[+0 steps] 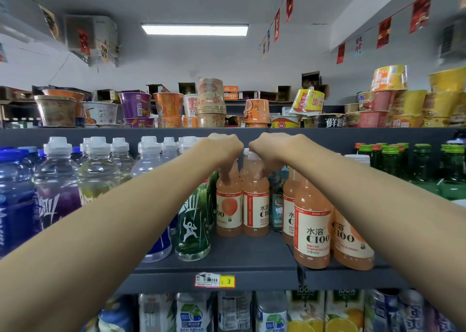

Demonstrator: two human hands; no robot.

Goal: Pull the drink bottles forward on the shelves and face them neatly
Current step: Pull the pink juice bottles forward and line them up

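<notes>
Forearms enter from both lower corners. Left grip (pixel 227 150) is curled down over the cap and neck of the left pink bottle (pixel 229 205); right grip (pixel 271 150) likewise holds the right pink bottle (pixel 256 207). Both bottles upright, touching, set back on shelf (pixel 239 256). Front-row pink bottles (pixel 312 231) to the right; green bottle (pixel 193 227) to the left.

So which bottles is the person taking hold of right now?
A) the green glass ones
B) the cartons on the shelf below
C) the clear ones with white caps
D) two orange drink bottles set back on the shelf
D: the left grip closes on the top of the left orange bottle and the right grip on the right orange bottle, both standing well back on the shelf.
</notes>
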